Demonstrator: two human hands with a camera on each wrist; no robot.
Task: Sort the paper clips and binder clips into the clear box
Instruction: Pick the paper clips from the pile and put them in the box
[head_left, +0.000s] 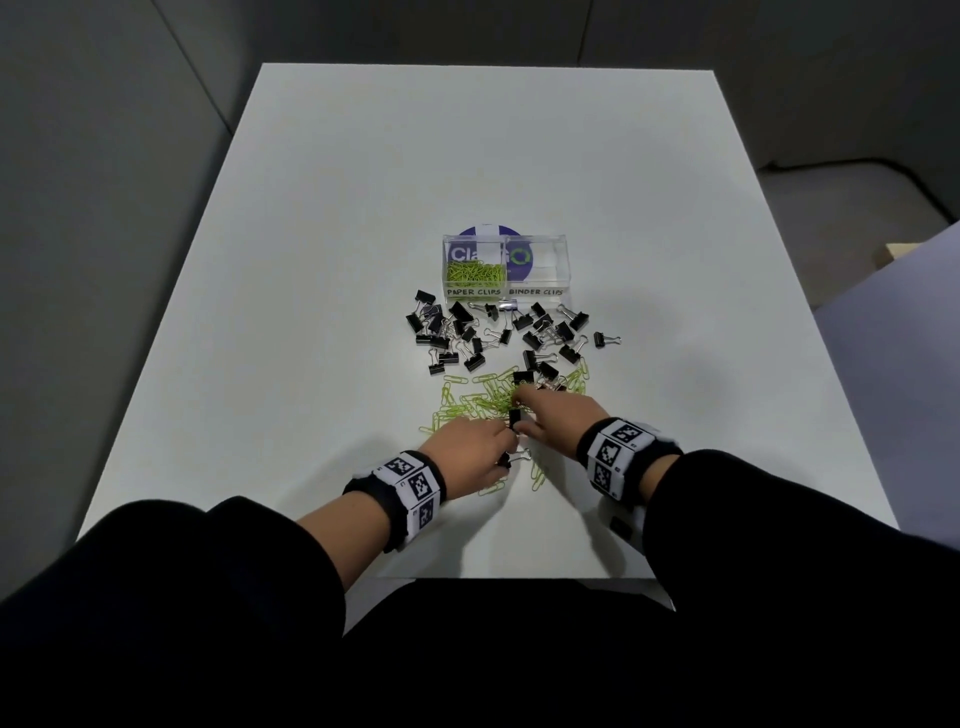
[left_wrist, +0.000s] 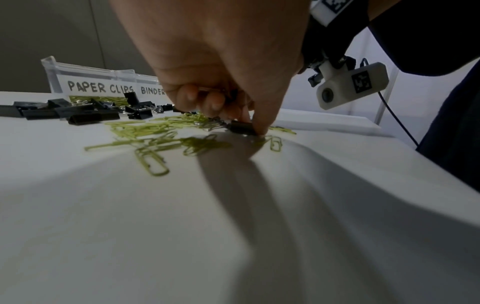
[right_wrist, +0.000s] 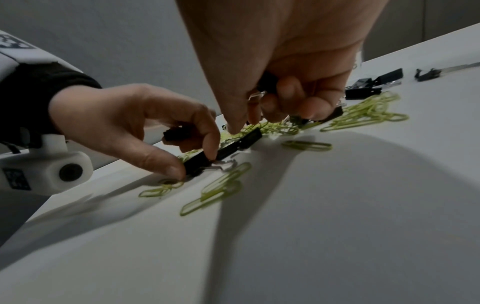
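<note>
The clear box (head_left: 540, 248) stands mid-table, labelled PAPER CLIPS and BINDER CLIPS. Its left half holds green paper clips (head_left: 474, 274); I see nothing in the right half. Several black binder clips (head_left: 457, 332) lie scattered before it, with a pile of loose green paper clips (head_left: 467, 402) nearer me. My left hand (head_left: 501, 457) pinches a binder clip (right_wrist: 197, 162) on the table between thumb and index, with another tucked in its curled fingers. My right hand (head_left: 519, 410) grips binder clips (right_wrist: 267, 82) in its curled fingers, and its index touches a clip (right_wrist: 250, 137) on the table.
The white table (head_left: 311, 260) has its front edge just below my wrists. A purple round sticker (head_left: 488, 234) shows behind the box. Stray paper clips (head_left: 537, 475) lie between my hands and the front edge. A pale surface with a wooden piece (head_left: 898, 254) is at far right.
</note>
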